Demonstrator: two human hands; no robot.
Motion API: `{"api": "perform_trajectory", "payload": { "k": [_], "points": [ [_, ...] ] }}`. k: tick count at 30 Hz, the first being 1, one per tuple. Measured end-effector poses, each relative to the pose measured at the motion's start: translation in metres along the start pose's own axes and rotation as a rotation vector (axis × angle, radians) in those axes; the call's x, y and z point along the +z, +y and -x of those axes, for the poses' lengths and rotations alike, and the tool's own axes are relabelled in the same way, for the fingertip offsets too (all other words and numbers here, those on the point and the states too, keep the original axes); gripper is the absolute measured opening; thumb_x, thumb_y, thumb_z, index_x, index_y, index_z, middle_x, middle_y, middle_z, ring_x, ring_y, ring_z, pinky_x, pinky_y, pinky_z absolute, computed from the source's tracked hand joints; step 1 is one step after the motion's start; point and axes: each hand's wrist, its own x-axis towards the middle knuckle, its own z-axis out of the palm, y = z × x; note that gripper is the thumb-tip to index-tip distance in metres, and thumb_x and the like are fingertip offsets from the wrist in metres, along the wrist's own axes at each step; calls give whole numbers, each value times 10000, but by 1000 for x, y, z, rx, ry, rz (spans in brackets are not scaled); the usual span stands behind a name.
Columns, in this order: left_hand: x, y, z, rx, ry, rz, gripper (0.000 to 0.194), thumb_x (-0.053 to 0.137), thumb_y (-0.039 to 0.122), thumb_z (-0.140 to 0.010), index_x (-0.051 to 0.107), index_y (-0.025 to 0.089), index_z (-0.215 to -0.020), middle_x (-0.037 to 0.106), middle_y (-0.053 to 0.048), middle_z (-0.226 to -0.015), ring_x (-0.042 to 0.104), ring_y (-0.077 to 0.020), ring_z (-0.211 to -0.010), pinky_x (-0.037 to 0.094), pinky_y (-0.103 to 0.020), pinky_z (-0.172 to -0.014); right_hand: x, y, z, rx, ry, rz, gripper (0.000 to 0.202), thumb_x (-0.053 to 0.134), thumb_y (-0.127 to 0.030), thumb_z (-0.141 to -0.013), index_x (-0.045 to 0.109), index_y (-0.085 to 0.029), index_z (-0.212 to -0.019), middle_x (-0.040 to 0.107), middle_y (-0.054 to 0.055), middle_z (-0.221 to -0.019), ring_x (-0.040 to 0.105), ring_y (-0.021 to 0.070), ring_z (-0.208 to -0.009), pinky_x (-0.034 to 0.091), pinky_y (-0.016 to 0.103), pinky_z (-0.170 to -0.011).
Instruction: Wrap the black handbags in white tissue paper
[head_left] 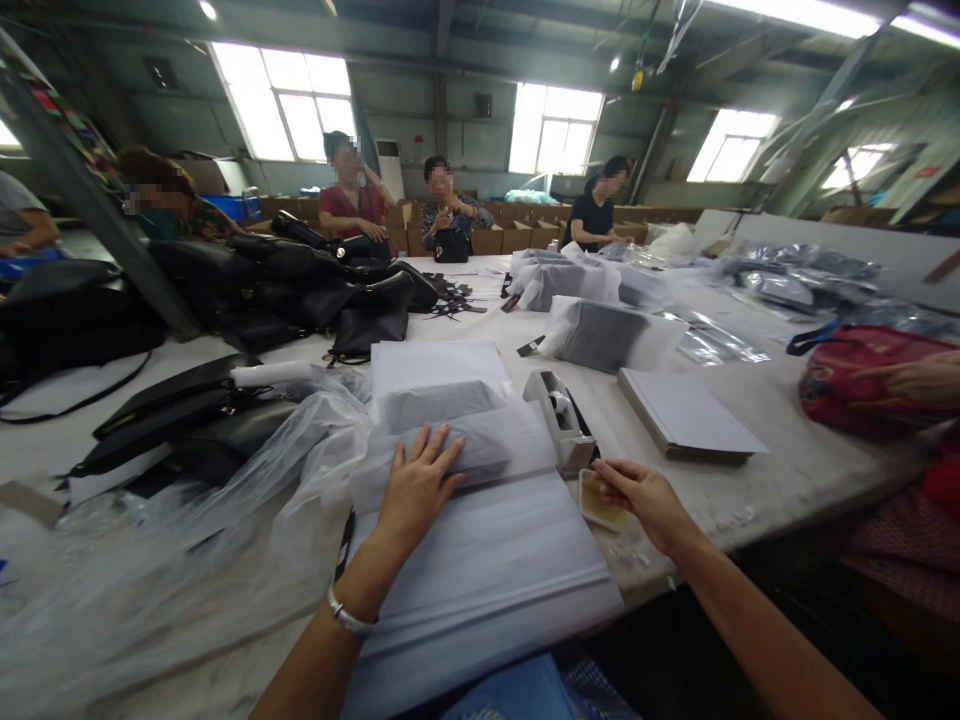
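Note:
My left hand lies flat, fingers spread, on a dark bag wrapped in white tissue paper. Under it is a stack of white tissue sheets reaching to the table's near edge. My right hand has its thumb and fingertips pinched together beside a tape dispenser; whatever is between them is too small to make out. Just below those fingertips sits a small clear dish with a yellowish base. A dark tag sticks out from the paper left of the wrapped bag.
Black handbags are heaped at left, with crumpled clear plastic nearer me. Other tissue-wrapped bags and a stack of white-topped boards lie right. Someone's hand touches a red bag at far right. Several people work across the table.

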Motion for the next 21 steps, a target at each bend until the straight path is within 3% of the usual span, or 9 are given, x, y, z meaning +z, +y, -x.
{"api": "perform_trajectory", "payload": {
  "k": [4,8,12,16,21],
  "points": [
    [-1,-1,-1,-1,-5,4,492,567,343,-939,469,303,-1419,381,-34,-1552,305,-321,-1444,367,-591,-1093,-21,0,-15,-174,25,459,332,709,-509,-727,774,-191,-799,714,39,-644,632,195,-540,530,337,-578],
    [1,-2,-1,4,-2,9,495,565,342,-939,466,305,-1422,375,-37,-1554,301,-320,-1446,368,-593,-1092,-45,-9,-16,-577,51,964,264,546,-367,-877,769,-243,-943,766,57,-937,712,254,-806,540,365,-729],
    [3,-2,-2,3,0,14,494,565,360,-938,468,306,-1420,376,-42,-1553,294,-326,-1448,365,-603,-1090,-52,-38,-16,-932,-111,1240,338,448,-191,-932,724,-270,-1111,740,47,-1099,683,225,-970,523,338,-832],
    [2,-3,-2,-5,-12,21,495,568,367,-938,467,305,-1418,373,-41,-1555,294,-329,-1448,367,-604,-1090,-22,-74,-28,-1035,-353,1293,367,380,-215,-994,702,-286,-1155,734,24,-1121,661,190,-1006,503,310,-866],
    [0,-3,-1,0,-28,40,525,584,379,-929,445,315,-1431,361,-39,-1563,283,-332,-1452,343,-617,-1102,49,-99,-57,-1058,-550,1257,321,455,-433,-982,724,-295,-1090,742,44,-1031,657,192,-944,473,290,-829]
  ]
}}
